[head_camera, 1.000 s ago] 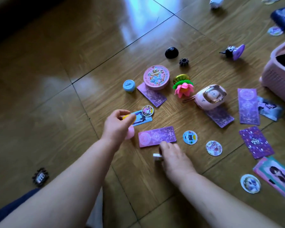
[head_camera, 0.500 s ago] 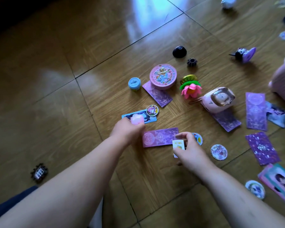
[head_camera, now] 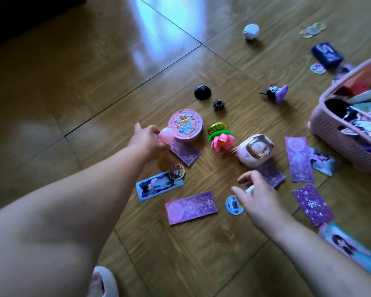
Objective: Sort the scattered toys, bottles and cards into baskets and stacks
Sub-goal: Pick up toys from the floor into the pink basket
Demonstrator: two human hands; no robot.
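Note:
My left hand (head_camera: 147,139) holds a small pink round toy (head_camera: 165,135) right beside the round pink tin (head_camera: 185,125). My right hand (head_camera: 256,195) holds a small white piece (head_camera: 250,189) in its palm, hovering over a round sticker disc (head_camera: 234,204) and the corner of a purple card (head_camera: 271,175). Purple cards (head_camera: 191,207) lie scattered on the wooden floor. A pink lotus toy (head_camera: 222,141) and a pink camera-like toy (head_camera: 256,150) sit between my hands and the pink basket (head_camera: 338,144) at the right.
A black dome (head_camera: 202,92), a dark gear piece (head_camera: 219,105), a purple figurine (head_camera: 276,93), a white ball (head_camera: 251,31) and a dark blue pouch (head_camera: 327,53) lie farther out. Picture cards (head_camera: 159,185) lie near my arms. A slipper (head_camera: 104,282) shows at the bottom.
My left hand has carried the pink toy forward from the picture card to the round tin. My right hand has shifted right with the white piece, past the sticker disc.

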